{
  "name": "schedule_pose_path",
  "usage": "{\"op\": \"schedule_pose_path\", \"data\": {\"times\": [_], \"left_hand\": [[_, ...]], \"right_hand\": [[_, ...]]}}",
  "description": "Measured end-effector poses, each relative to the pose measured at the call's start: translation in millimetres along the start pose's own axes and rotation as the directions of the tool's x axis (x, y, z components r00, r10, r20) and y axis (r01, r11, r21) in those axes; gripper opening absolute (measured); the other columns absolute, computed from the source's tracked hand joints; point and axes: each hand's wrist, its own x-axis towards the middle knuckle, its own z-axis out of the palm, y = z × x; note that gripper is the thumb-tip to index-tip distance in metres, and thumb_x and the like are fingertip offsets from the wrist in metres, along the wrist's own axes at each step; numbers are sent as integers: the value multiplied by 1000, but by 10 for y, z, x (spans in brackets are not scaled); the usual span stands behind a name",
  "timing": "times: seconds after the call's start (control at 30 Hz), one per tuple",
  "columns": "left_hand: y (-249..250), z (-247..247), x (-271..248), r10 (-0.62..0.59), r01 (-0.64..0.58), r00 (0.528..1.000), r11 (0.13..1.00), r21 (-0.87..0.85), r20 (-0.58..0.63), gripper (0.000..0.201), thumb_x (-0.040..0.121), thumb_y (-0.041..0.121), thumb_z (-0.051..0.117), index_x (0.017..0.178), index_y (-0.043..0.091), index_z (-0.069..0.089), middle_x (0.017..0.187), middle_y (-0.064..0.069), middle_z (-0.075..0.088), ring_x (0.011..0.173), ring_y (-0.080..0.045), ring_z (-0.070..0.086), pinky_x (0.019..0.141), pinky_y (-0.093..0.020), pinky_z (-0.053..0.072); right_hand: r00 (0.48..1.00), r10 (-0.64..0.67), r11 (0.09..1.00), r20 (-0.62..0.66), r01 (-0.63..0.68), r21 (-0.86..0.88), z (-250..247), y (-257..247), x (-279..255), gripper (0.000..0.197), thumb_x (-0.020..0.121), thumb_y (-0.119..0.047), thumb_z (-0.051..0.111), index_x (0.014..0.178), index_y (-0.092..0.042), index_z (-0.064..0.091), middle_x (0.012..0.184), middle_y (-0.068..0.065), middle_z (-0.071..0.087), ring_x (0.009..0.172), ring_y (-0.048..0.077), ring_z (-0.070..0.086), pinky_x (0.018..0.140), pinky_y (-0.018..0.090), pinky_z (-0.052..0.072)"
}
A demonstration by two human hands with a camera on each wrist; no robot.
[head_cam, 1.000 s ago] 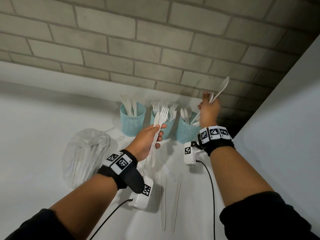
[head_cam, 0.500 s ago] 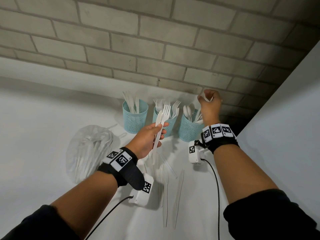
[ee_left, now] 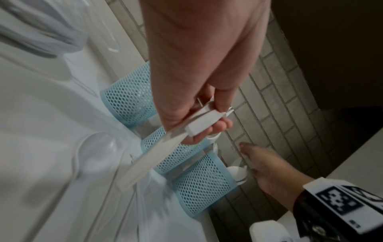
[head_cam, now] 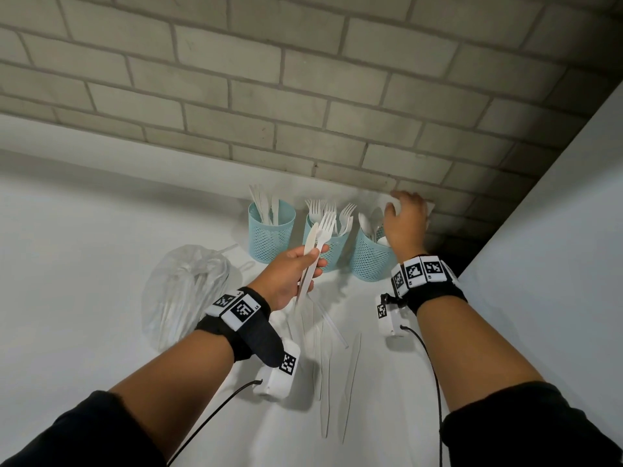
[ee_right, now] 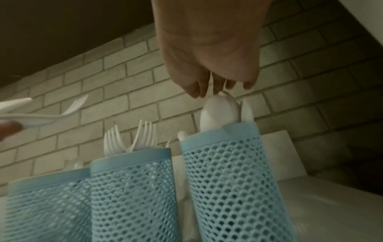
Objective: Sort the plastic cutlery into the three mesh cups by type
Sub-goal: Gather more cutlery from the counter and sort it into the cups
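Observation:
Three light-blue mesh cups stand in a row by the brick wall: the left cup holds knives, the middle cup forks, the right cup spoons. My left hand hovers in front of the middle cup and grips a white fork and a white knife together, heads up. My right hand is over the right cup. Its fingertips pinch the top of a white spoon that stands bowl-up in that cup.
Several loose white knives lie on the white table between my forearms. A crumpled clear plastic bag with more cutlery lies to the left. A white panel closes off the right side, close to the right cup.
My right hand has come down from a raised position and lowered the spoon into the right cup. My left hand has kept its fork and knife almost still.

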Motion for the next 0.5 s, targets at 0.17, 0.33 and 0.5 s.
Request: {"op": "schedule_pose_path", "data": {"times": [0.17,0.33,0.5], "left_hand": [[-25,30,7,-14,14,1000,1000,-22,-17,18,98,23,48,105,19,64,84,3,61,72,-9,53,63,-24,42],[52,32,32,1,-2,1000,999,-38,-20,15,97,24,50,97,21,64,83,2,60,71,-9,52,61,-22,42],[226,-52,75,25,-26,1000,995,-92,-16,22,100,23,43,101,12,62,82,-4,60,69,-12,51,60,-22,41]], "right_hand": [[949,-157,919,273,39,391,-167,-492,-122,22,91,-24,57,110,-16,64,105,5,65,87,17,61,75,23,48],[724,-251,923,642,-20,383,-104,-747,-199,33,91,-28,58,123,-19,60,87,-11,66,71,-11,57,66,12,44],[832,-201,871,517,-90,483,-123,-811,-160,17,94,-11,53,106,-8,64,84,1,68,68,7,57,53,10,43]]}}
